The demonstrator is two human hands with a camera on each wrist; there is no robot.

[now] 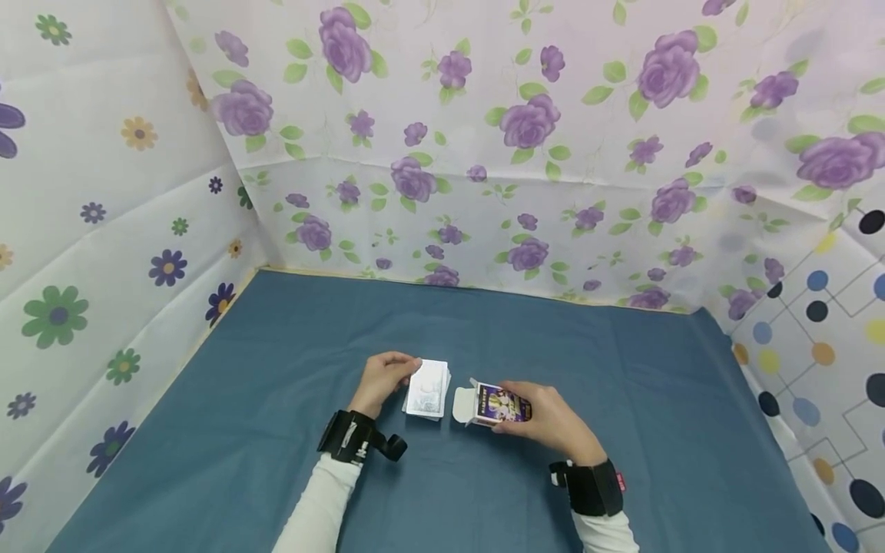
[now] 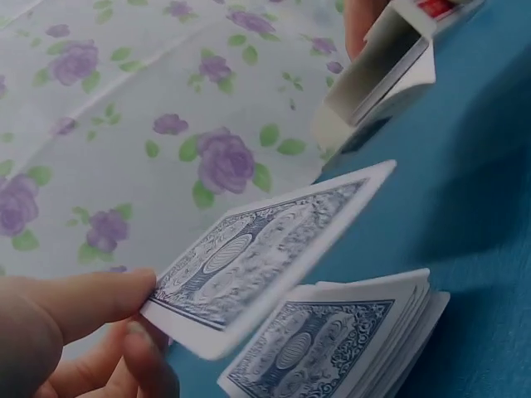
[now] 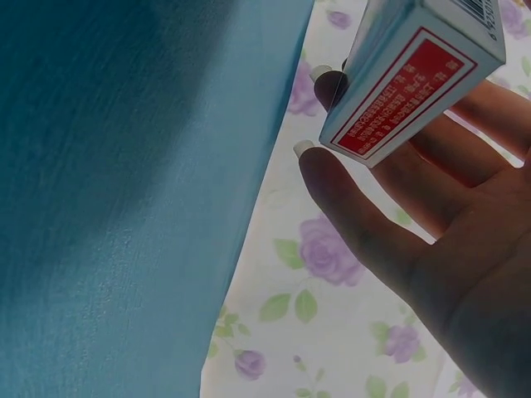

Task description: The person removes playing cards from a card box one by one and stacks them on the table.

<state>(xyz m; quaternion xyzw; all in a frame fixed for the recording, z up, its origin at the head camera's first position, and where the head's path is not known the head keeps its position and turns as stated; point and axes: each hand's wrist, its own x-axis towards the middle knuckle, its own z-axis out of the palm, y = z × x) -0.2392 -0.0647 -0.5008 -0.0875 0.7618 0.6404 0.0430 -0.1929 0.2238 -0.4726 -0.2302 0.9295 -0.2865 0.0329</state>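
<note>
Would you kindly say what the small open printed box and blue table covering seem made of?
Small open printed box: probably smooth, thin cardboard, judging by its folded flaps. Blue table covering: likely matte fabric, given its soft wrinkles and fine texture.

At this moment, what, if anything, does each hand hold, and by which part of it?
The left hand pinches a card by one corner; the right hand holds the card box by its sides, away from the open flap.

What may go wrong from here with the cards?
The left hand pinches a card by its edge, so it might slip or bend. The deck below is unevenly stacked; a bump could spread it. The right hand holds the box with its flap open, so tilting might spill anything inside.
</note>
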